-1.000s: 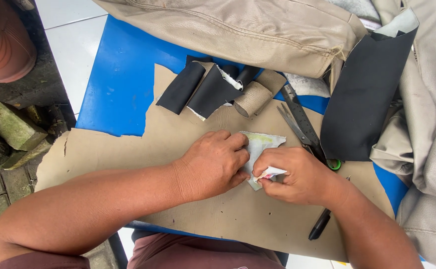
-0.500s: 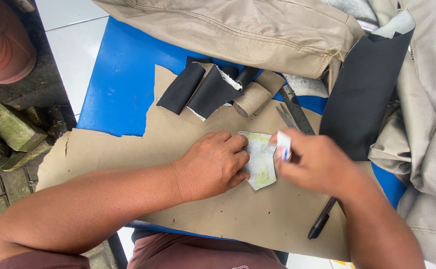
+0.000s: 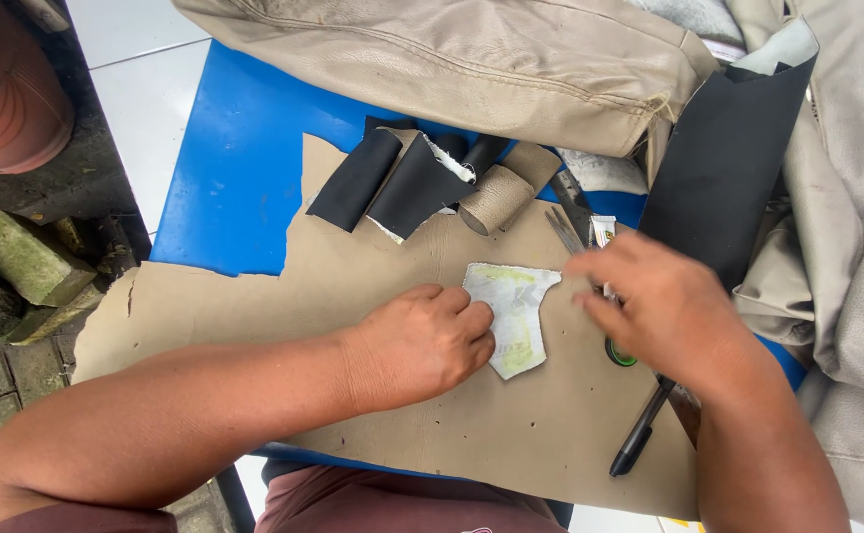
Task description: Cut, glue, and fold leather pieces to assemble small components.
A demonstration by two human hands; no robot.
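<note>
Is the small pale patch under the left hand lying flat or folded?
Flat. The patch lies spread on the tan sheet, its whole outline showing, with the left hand pressing its left edge.

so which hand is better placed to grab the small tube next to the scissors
Right. The right hand hovers beside the small tube by the scissors. The left hand is pressing the pale patch onto the tan sheet and lies farther away.
</note>
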